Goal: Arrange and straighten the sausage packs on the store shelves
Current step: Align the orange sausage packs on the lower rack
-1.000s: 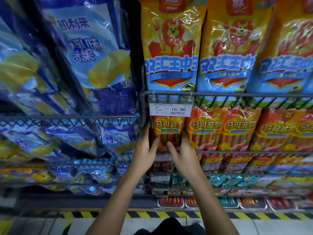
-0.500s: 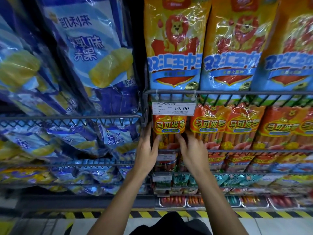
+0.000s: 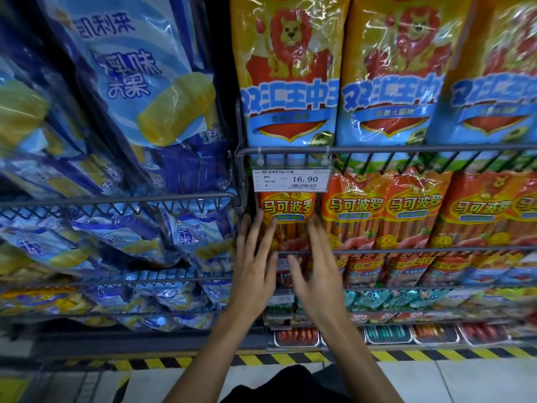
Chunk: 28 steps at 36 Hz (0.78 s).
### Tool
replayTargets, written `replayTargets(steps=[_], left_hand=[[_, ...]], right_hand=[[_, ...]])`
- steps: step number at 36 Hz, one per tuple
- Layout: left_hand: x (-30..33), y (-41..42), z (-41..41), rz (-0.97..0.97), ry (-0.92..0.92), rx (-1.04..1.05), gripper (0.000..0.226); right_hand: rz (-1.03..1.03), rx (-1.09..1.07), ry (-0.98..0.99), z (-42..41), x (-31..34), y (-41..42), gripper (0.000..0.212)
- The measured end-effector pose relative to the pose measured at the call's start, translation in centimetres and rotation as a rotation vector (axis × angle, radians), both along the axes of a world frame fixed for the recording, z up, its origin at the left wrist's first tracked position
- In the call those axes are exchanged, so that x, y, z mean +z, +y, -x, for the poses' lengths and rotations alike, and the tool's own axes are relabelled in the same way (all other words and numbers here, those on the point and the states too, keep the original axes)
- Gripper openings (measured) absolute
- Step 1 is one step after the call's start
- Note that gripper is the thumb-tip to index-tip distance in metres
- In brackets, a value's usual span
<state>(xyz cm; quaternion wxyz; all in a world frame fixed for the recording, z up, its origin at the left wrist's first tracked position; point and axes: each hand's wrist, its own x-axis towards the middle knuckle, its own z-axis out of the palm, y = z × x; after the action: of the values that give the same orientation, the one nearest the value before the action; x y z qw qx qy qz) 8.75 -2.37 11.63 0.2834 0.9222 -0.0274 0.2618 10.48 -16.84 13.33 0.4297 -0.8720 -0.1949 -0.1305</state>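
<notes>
In the head view, the left hand and right hand reach up with fingers straight and spread, holding nothing, flanking the leftmost orange pack on the second wire shelf under the price tag. The pack stands with its long axis vertical, just above and between both hands. The left fingertips lie at its left edge, the right at its right edge, about equally near, so squaring it looks like a two-handed squeeze.
</notes>
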Motion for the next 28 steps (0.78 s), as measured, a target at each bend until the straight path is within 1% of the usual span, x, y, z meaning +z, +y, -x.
replayTargets(steps=[2,6,8,10,12,14,16,18,20,23,25,28], left_hand=[[-0.3,-0.1,0.1,-0.037,0.057,0.003,0.066],[-0.3,-0.2,0.2,-0.068,0.11,0.026,0.065],[-0.3,-0.4,0.2,-0.07,0.124,0.03,0.068],[-0.1,-0.6,0.3,-0.069,0.122,0.031,0.076],[0.1,-1.0,0.5,-0.038,0.106,0.036,0.079],[0.5,-1.8,0.7,0.029,0.08,0.043,0.075],[1.0,-2.9,0.9,0.081,0.043,0.022,0.067],[1.5,-4.1,1.1,0.093,0.039,-0.039,0.064],[2.1,-5.3,1.0,0.102,0.085,-0.131,0.065],[2.7,-6.8,0.6,0.242,0.278,-0.272,0.071],[2.8,-7.6,0.2,0.324,0.388,-0.285,0.077],[2.9,-8.5,-0.4,0.368,0.482,-0.28,0.084]], right_hand=[[0.03,0.062,-0.004,0.2,-0.2,0.2,0.072],[0.072,0.074,0.0,-0.2,-0.2,0.5,0.074],[0.061,0.104,0.017,-0.2,0.0,0.3,0.073],[-0.008,0.128,0.066,-0.1,0.2,-0.2,0.07],[-0.127,0.07,0.121,0.0,0.6,-1.1,0.063],[-0.257,-0.071,0.111,0.1,1.1,-2.2,0.057],[-0.353,-0.193,0.075,0.0,1.4,-3.7,0.057],[-0.404,-0.271,0.082,-0.4,1.4,-5.2,0.061],[-0.384,-0.333,0.117,-1.0,1.4,-6.4,0.066],[-0.29,-0.352,0.174,-1.6,1.6,-7.3,0.078],[-0.229,-0.333,0.2,-2.0,1.9,-7.6,0.086],[-0.086,-0.325,0.228,-2.3,2.4,-7.9,0.09]])
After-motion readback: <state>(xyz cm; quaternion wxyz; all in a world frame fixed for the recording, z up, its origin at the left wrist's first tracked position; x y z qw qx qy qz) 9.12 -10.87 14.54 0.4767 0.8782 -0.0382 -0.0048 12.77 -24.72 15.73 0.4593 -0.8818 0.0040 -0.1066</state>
